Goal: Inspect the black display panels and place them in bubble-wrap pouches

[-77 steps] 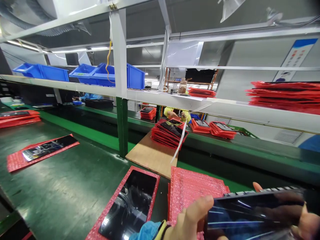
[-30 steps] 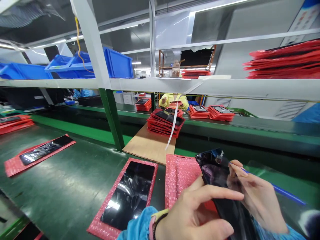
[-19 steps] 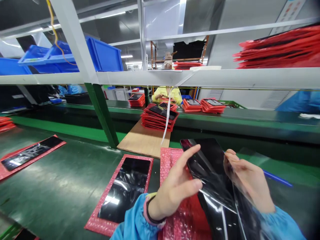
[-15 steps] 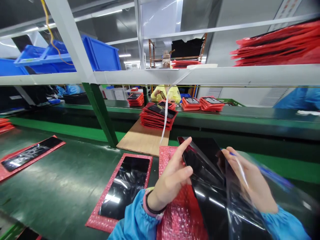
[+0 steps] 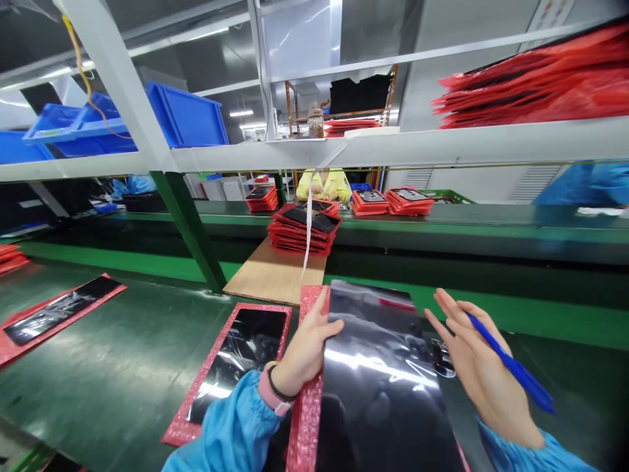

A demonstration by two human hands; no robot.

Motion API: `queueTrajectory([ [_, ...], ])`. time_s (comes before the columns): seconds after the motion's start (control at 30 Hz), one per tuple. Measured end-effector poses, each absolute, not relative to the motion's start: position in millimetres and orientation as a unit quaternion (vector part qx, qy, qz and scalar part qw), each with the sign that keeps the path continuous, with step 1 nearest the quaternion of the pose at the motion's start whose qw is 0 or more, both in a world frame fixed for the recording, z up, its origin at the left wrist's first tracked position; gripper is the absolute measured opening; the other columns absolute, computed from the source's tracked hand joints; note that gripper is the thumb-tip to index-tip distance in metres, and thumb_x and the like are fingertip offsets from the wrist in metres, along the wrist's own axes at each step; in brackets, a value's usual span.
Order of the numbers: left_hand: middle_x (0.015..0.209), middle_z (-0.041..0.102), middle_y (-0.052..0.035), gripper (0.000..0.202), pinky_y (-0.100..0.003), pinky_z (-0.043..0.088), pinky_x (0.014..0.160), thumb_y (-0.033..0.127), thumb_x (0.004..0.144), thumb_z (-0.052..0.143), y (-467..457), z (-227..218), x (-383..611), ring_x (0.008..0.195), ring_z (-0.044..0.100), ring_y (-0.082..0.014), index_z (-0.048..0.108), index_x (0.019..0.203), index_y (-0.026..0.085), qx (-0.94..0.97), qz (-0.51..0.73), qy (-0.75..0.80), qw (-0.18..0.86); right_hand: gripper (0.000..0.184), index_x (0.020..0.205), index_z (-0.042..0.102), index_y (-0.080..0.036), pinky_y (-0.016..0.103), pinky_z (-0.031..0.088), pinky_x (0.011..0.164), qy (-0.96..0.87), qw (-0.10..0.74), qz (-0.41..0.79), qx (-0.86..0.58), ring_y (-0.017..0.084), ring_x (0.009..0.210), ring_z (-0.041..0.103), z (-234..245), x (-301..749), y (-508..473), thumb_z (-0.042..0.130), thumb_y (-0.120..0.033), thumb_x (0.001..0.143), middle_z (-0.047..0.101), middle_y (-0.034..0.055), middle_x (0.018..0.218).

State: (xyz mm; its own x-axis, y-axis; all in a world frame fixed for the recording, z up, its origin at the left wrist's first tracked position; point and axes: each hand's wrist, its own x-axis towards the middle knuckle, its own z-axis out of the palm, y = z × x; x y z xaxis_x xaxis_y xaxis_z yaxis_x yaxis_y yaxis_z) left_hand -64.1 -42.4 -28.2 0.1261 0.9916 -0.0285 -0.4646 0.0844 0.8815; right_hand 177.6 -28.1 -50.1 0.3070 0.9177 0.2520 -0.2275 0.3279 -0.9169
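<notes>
A glossy black screen panel point(image 5: 378, 367) under clear film lies on a red bubble-wrap pouch point(image 5: 305, 419) at the front. My left hand point(image 5: 305, 347) rests along their left edge, index finger stretched forward and thumb apart, touching the panel's edge. Right of the panel, my right hand point(image 5: 474, 360) is raised with its fingers extended, a blue pen point(image 5: 515, 367) lodged in it. Just behind those fingertips a small metal-rimmed object point(image 5: 442, 358) shows in part. A second black panel point(image 5: 240, 354) on a red pouch lies to the left.
Another pouch-backed panel point(image 5: 63, 308) lies far left on the green bench point(image 5: 122, 367). Red pouches are stacked on a wooden board point(image 5: 265, 275). A slanted green post point(image 5: 189, 233) and white shelf beam point(image 5: 393, 145) stand ahead. Across sits a person in yellow point(image 5: 324, 185).
The clear film, lifted and loose before, now lies flat over the panel. My right hand has come off it, and my left hand has shifted left to the edge.
</notes>
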Motion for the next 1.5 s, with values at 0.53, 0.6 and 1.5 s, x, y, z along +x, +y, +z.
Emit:
queueTrajectory([
  [0.53,0.085,0.067,-0.0032,0.035,-0.034,0.042,0.086,0.03,0.074,0.069,-33.7,-35.6,-114.9,0.087,0.06,-0.0221,0.065,0.107,0.018,0.576,0.41,0.525,0.474,0.043,0.086,0.073,-0.022,0.044,0.049,0.092,-0.533,0.498,0.389,-0.563,0.031,0.097,0.069,-136.6,267.7,9.0,0.073,-0.057,0.062,0.076,0.0071,0.094],
  [0.6,0.078,0.061,-0.0013,0.026,-0.033,0.042,0.08,0.034,0.075,0.067,-28.9,-35.1,-123.1,0.079,0.057,-0.0205,0.067,0.095,0.018,0.625,0.38,0.573,0.37,0.041,0.082,0.073,-0.022,0.043,0.05,0.089,-0.54,0.487,0.388,-0.566,0.031,0.092,0.069,-136.2,268.3,9.2,0.075,-0.057,0.06,0.077,0.0063,0.09],
  [1.5,0.085,0.066,-0.0018,0.026,-0.03,0.041,0.082,0.019,0.069,0.073,-58.6,-25.0,-114.8,0.087,0.061,-0.0181,0.065,0.093,0.017,0.419,0.442,0.454,0.65,0.023,0.098,0.073,-0.033,0.056,0.033,0.106,-0.756,0.414,0.253,-0.44,0.035,0.13,0.044,-94.6,175.8,-67.2,0.069,-0.036,0.075,0.065,0.0004,0.124],
])
